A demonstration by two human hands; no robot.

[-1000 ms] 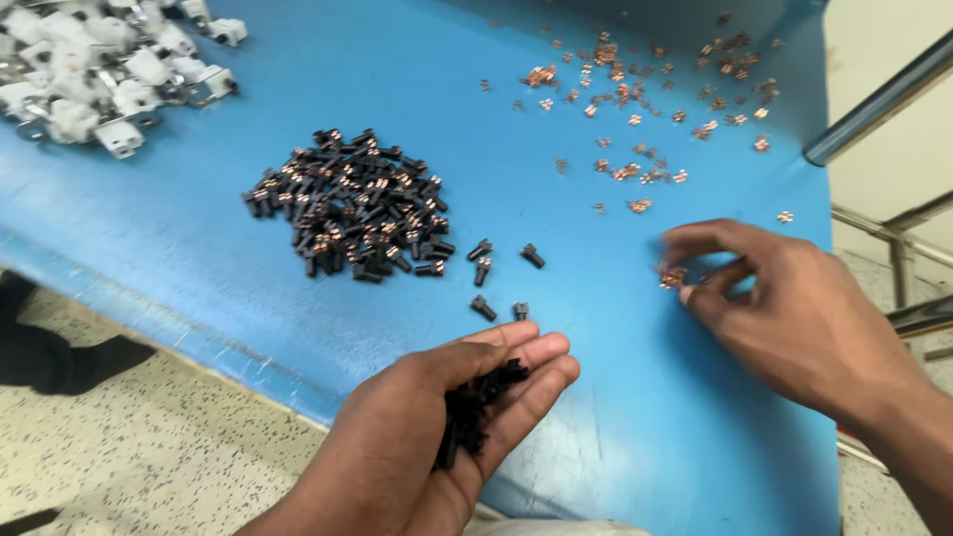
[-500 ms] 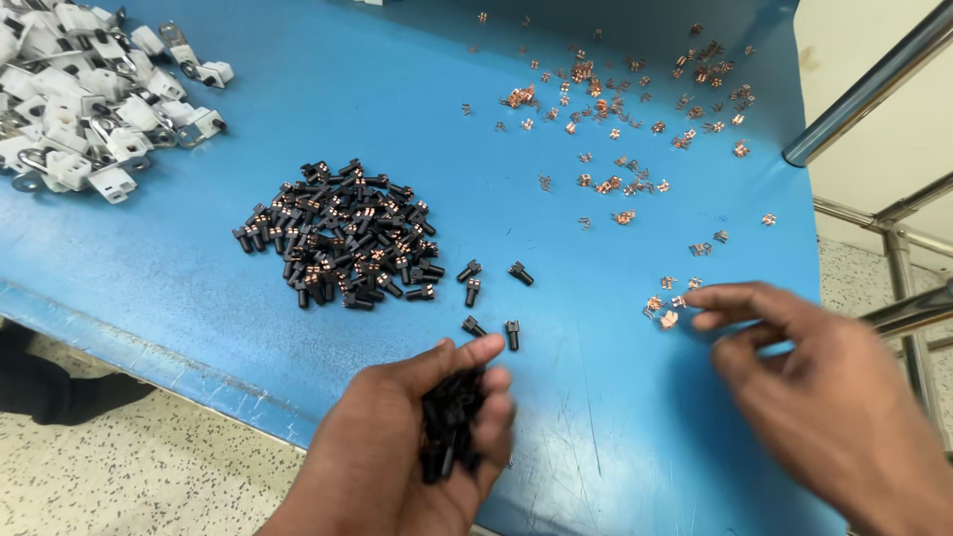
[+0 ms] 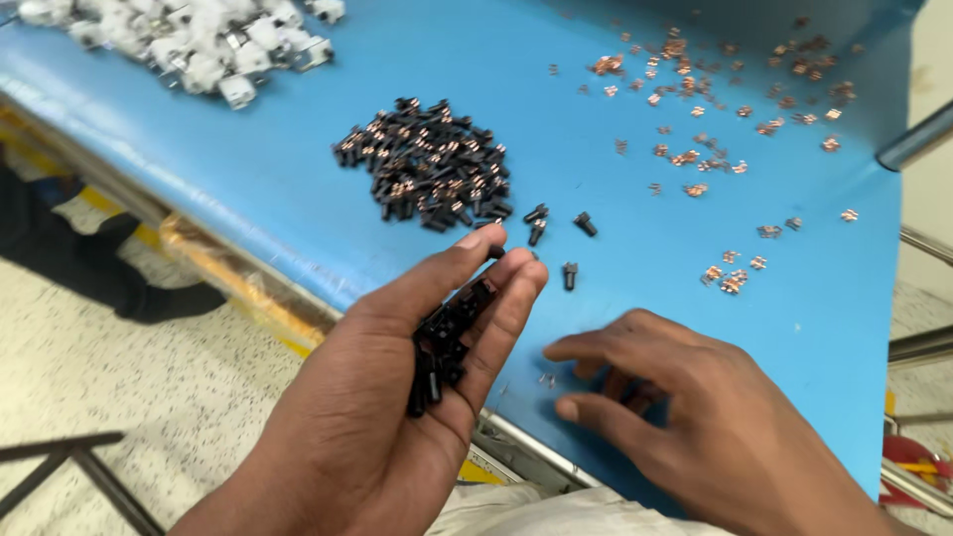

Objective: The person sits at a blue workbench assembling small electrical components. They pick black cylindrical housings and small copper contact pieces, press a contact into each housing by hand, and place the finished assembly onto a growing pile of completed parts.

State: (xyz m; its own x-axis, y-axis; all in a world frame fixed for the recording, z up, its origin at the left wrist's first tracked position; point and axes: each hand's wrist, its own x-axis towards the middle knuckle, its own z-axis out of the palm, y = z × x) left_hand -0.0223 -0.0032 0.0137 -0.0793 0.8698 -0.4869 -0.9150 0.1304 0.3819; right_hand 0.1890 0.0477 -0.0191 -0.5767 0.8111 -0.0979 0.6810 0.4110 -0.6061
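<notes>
A clutch of small black plastic parts (image 3: pixel 444 342) lies in the cupped left hand (image 3: pixel 397 397), fingers loosely curled around them. The right hand (image 3: pixel 695 417) rests palm-down, fingers spread and holding nothing visible, on the smooth blue table (image 3: pixel 298 189). Beyond the hands lie a black pile (image 3: pixel 427 164), scattered copper clips (image 3: pixel 725 109) and white housings (image 3: pixel 189 40); speckled floor (image 3: pixel 129 367) lies below.

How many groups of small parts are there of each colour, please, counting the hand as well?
White parts: 1 heap
Black parts: 2, a table heap and a bunch in the left hand
Copper parts: 1 scattered group
Total: 4, loose strays not counted
</notes>
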